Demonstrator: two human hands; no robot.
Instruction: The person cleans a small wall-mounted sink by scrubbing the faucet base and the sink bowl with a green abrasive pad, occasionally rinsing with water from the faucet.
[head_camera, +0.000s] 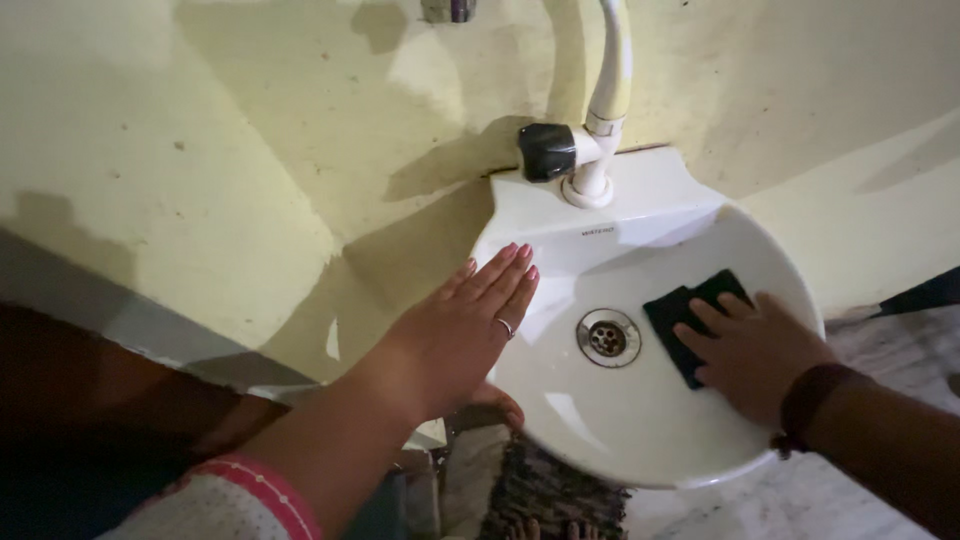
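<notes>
Against a yellowish wall (200, 120), a white basin (640, 440); left hand (460, 335) released flat on its rim; right hand (750, 350) pressing a dark pad (680, 305).

White sink (640, 440), dark scrub pad (680, 312), black tap knob (546, 151), pale yellow wall (200, 150), red-trimmed dotted sleeve (240, 495).

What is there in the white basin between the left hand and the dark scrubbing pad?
The round metal drain lies between left hand and dark scrubbing pad in the white ceramic basin, head view.
</notes>
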